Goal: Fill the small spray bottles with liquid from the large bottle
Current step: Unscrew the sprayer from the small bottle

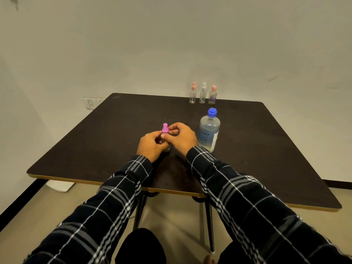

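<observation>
A small spray bottle with a purple-pink spray top (165,128) stands on the dark table (99,134) near the middle. My left hand (151,145) wraps its clear body, which is mostly hidden. My right hand (182,137) pinches the spray top's collar with thumb and fingers. The large clear bottle (208,131) with a blue cap stands upright just right of my right hand, capped. Three more small spray bottles stand in a row at the far edge: a pink-topped one (193,93), a white-topped one (203,93) and another pink-topped one (213,95).
The table's front edge (85,180) lies close to my body, with metal legs (209,221) below it. A white wall rises right behind the table, with a socket plate (91,103) at the left. A white object (60,185) lies on the floor.
</observation>
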Motion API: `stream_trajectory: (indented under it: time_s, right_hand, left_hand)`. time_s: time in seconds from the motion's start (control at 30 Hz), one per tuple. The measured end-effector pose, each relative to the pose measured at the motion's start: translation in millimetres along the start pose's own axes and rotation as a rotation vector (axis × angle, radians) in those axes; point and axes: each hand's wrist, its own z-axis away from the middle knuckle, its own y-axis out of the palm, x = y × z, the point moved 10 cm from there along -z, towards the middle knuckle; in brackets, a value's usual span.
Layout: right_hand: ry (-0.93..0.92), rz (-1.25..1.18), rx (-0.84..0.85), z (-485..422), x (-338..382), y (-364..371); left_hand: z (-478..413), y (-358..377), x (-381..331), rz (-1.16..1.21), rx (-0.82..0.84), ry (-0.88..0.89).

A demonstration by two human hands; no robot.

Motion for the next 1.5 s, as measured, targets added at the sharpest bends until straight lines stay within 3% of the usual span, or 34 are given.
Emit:
stream_trajectory:
  time_s: [0.13, 0.47, 0.6, 0.83, 1.5]
  right_hand:
    - [-0.014, 0.047, -0.052, -4, 2, -2]
    - [-0.025, -0.054, 0.0, 1, 1, 2]
    - [-0.013, 0.029, -0.057, -2, 3, -2]
    - [-0.081, 0.044, 0.023, 0, 2, 6]
    - [-0.072, 0.143, -0.007, -9, 4, 0]
  left_hand:
    - [-1, 1, 0, 0.019, -0.006, 0.0]
    - [-3, 2, 2, 0.057, -0.001, -0.01]
    - [-3, 2, 1, 0.054, 0.002, -0.005]
    - [-3, 4, 5, 0.083, -0.006, -0.024]
    - [-5, 2, 0, 0.031, -0.003, -0.002]
